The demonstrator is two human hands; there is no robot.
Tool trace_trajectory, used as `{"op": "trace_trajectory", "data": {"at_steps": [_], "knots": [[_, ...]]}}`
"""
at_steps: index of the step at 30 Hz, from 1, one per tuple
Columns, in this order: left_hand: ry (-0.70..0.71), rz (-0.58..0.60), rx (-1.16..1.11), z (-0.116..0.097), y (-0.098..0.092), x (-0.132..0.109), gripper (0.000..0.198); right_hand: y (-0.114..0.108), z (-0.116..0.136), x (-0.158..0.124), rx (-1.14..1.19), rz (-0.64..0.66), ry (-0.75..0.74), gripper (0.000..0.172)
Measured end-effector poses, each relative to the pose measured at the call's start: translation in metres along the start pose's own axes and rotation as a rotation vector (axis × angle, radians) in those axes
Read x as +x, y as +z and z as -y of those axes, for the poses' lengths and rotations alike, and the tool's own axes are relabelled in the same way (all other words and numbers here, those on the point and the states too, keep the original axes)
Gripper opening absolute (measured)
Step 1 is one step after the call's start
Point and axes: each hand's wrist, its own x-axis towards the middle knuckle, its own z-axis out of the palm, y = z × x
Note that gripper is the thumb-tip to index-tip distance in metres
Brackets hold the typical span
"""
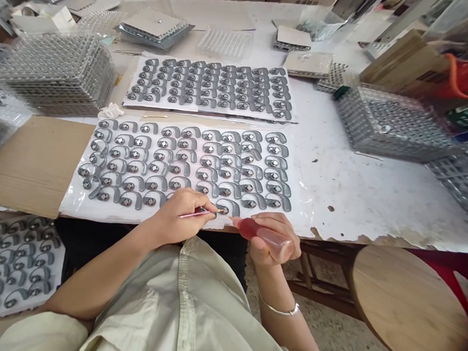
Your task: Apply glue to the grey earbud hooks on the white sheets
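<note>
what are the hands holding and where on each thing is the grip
The left hand pinches a thin pink applicator along its shaft, near the tip end. The right hand wraps the body of a plastic squeeze bottle, nozzle end free.

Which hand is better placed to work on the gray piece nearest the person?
Probably the left hand: its pink-handled brush tip sits right at a gray curved piece on the sheet. The right hand is near too, but it's wrapped around a red squeeze bottle.
</note>
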Motion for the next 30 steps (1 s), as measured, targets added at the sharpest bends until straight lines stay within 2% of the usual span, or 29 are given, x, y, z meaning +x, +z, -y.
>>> {"op": "trace_trajectory", "data": {"at_steps": [8, 11, 13, 15, 17, 19, 22, 25, 30], "knots": [[-0.007, 0.007, 0.007, 0.006, 0.003, -0.002, 0.017, 0.001, -0.001, -0.004, -0.036, -0.048, 0.056, 0.019], [0.016, -0.007, 0.005, 0.003, 0.002, -0.004, 0.014, 0.002, -0.002, 0.002, 0.021, -0.194, 0.090, 0.024], [0.068, -0.040, 0.005, -0.001, 0.001, -0.006, 0.013, -0.002, -0.007, 0.010, 0.096, -0.348, 0.202, 0.030], [0.160, -0.129, -0.011, -0.004, 0.004, -0.008, 0.012, -0.012, -0.013, 0.019, 0.203, -0.427, 0.404, 0.034], [0.277, -0.234, -0.051, -0.006, 0.012, -0.008, 0.010, -0.023, -0.020, 0.029, 0.288, -0.422, 0.585, 0.036], [0.392, -0.294, -0.074, -0.008, 0.025, -0.006, 0.012, -0.031, -0.027, 0.037, 0.306, -0.398, 0.646, 0.032], [0.504, -0.299, 0.013, -0.010, 0.048, 0.000, 0.018, -0.030, -0.033, 0.044, 0.278, -0.361, 0.615, 0.027], [0.555, -0.308, 0.184, -0.009, 0.066, 0.006, 0.018, -0.019, -0.038, 0.047, 0.251, -0.343, 0.510, 0.028], [0.607, -0.329, 0.389, -0.007, 0.077, 0.011, 0.015, -0.007, -0.040, 0.055, 0.102, -0.295, 0.324, 0.034]]}}
